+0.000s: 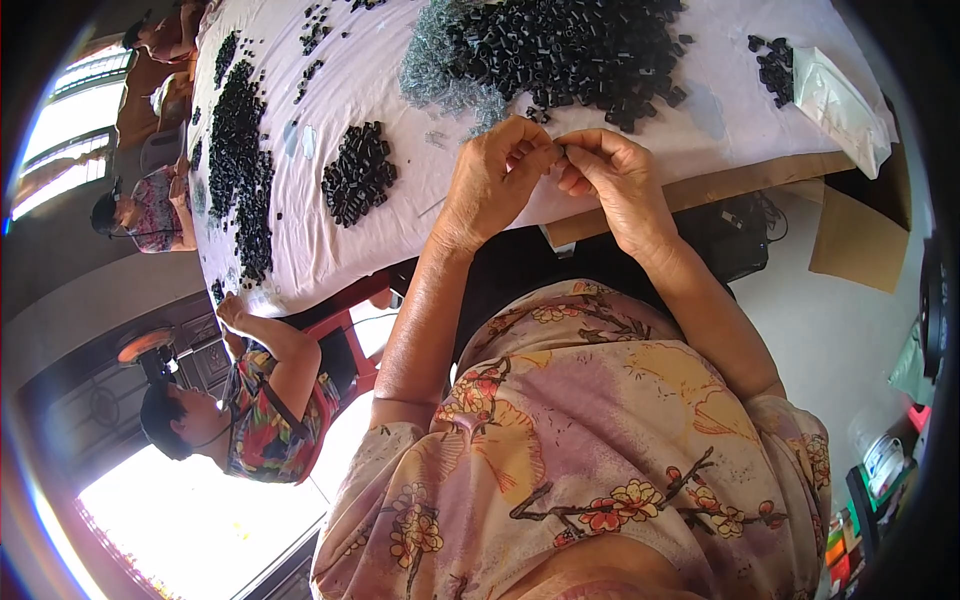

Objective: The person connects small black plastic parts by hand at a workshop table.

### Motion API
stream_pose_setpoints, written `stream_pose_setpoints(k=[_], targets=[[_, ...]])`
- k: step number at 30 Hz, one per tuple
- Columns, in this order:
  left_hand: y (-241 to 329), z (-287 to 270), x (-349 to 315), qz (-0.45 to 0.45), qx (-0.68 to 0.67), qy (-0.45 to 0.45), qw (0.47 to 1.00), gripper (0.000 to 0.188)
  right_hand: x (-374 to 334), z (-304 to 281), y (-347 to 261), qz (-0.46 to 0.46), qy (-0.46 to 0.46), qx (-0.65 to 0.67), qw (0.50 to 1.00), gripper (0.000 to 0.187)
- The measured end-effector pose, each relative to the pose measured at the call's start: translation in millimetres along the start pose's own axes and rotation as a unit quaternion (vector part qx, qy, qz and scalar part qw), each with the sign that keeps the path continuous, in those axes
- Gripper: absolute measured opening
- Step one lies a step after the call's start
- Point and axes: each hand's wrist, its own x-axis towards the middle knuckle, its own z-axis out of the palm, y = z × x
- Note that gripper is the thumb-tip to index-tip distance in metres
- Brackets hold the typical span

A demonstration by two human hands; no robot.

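My left hand (503, 178) and my right hand (618, 182) meet over the near edge of the cloth-covered table, fingertips almost touching. Between the right thumb and forefinger shows a bit of a small black plastic piece (561, 152), mostly covered by the fingers. The left fingers are pinched together beside it; what they hold is too small to make out. Just beyond both hands lies a big heap of short black plastic pieces (570, 50). A tangle of thin metal springs (440, 65) adjoins its left side.
A smaller heap of black pieces (358, 175) lies to the left, with a long pile (238, 170) farther left. At right are a white plastic bag (842, 105) and an open cardboard box (860, 240). Other people (240, 420) sit along the table's left side.
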Motion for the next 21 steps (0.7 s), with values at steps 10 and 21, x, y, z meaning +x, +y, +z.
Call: stream_pose_setpoints(k=[10,21], targets=[[0.5,7.7,-1.6,0.026,0.034,0.040,0.998,0.009,-0.2,0.6,0.3,-0.008,0.006,0.008,1.000,0.011],[-27.9,3.3,19.2,0.074,0.225,0.163,0.958,0.008,-1.2,2.1,0.5,-0.015,0.038,0.048,0.998,0.014]])
